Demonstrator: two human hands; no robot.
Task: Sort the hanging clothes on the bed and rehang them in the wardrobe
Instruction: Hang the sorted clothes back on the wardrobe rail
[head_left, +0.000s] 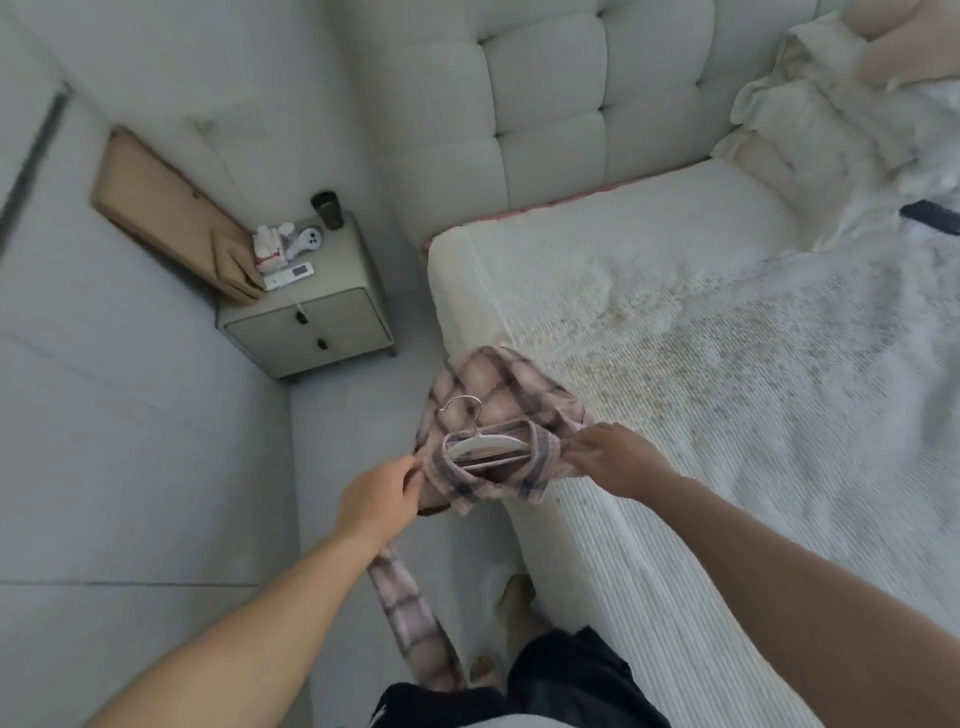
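Observation:
A pink and dark plaid shirt (498, 400) hangs on a white hanger (485, 446) with a metal hook, held over the near left edge of the bed (701, 322). My left hand (379, 491) pinches the shirt's left shoulder by the collar. On the other side my right hand (615, 457) grips the right shoulder. One sleeve (415, 618) dangles below my left forearm toward the floor. No wardrobe is in view.
A grey nightstand (306, 317) with a dark cup (328, 210), a remote and small items stands left of the bed. A brown board (171, 208) leans on the wall behind it. Pillows (810, 119) and rumpled white bedding (893, 291) lie at the bed's far right.

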